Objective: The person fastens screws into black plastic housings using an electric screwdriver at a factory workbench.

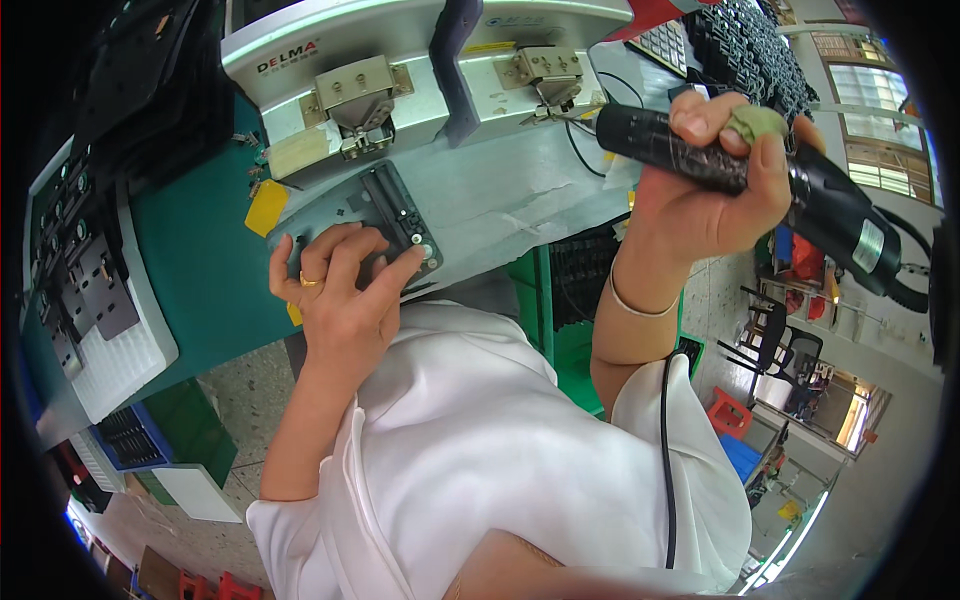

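My left hand rests with its fingers spread on a dark flat plate at the bench edge. Its thumb touches the plate's near right corner, beside small round screw-like parts. A raised black bar runs along that side of the plate. My right hand is wrapped around a black electric screwdriver, held sideways above the bench. The driver's thin bit points left, close to the right metal outlet of a silver-white machine. A green wrap covers one right finger. Whether the bit touches the outlet I cannot tell.
The machine's left outlet stands behind the plate. Yellow tags lie on the green mat. A white tray with dark metal parts is at left. Many black parts are heaped far right. A green crate stands below the bench.
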A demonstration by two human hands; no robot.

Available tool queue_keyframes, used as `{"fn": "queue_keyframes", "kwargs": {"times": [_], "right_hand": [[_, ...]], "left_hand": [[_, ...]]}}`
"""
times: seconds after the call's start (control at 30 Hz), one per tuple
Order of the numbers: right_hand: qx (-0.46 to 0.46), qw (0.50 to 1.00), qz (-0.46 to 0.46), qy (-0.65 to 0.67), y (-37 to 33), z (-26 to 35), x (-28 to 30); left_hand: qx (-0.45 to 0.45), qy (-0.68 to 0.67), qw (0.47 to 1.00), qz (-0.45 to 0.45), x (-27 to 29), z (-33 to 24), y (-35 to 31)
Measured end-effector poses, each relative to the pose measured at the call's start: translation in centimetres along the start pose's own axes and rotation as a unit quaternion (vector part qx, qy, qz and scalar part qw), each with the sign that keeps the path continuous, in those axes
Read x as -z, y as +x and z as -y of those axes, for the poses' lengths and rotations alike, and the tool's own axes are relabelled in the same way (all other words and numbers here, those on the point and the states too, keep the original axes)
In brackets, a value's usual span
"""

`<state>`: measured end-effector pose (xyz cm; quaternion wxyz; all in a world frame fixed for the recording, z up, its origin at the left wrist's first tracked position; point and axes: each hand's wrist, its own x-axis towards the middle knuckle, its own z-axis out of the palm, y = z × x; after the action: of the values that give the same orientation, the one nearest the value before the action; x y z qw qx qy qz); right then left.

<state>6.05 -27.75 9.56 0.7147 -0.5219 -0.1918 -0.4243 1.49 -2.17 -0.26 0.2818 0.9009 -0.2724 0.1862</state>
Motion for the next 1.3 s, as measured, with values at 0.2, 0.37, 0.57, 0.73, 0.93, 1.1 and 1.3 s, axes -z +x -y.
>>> {"fn": "queue_keyframes", "kwargs": {"times": [0.2, 0.37, 0.57, 0.73, 0.93, 1.1, 1.3], "right_hand": [[0.022, 1.000, -0.015, -0.008, 1.2, -1.9, 0.1], [-0.012, 0.998, 0.040, -0.052, 1.2, -1.8, 0.6], [0.001, 0.995, 0.044, -0.089, 1.6, -1.8, -0.4], [-0.042, 0.969, 0.057, -0.236, 2.8, -1.8, -4.0], [-0.086, 0.975, 0.014, -0.203, 2.9, -2.0, -4.9], [-0.174, 0.906, -0.048, 0.382, 1.8, -3.3, -4.7], [-0.176, 0.983, 0.039, -0.028, 0.2, 0.4, -3.2]], "left_hand": [[0.002, 0.010, 1.000, -0.004, -0.1, 0.0, 0.0], [0.003, 0.012, 1.000, 0.000, -0.1, 0.0, 0.0], [0.005, 0.021, 1.000, 0.004, 0.0, -0.1, 0.0], [0.016, 0.026, 0.999, 0.015, 0.9, -0.7, 0.0], [0.035, 0.014, 0.999, -0.004, 2.4, 0.0, -1.8], [0.058, 0.029, 0.997, -0.033, 3.2, 1.5, -4.3], [0.083, 0.027, 0.996, -0.026, 3.3, 2.1, -4.6]]}}
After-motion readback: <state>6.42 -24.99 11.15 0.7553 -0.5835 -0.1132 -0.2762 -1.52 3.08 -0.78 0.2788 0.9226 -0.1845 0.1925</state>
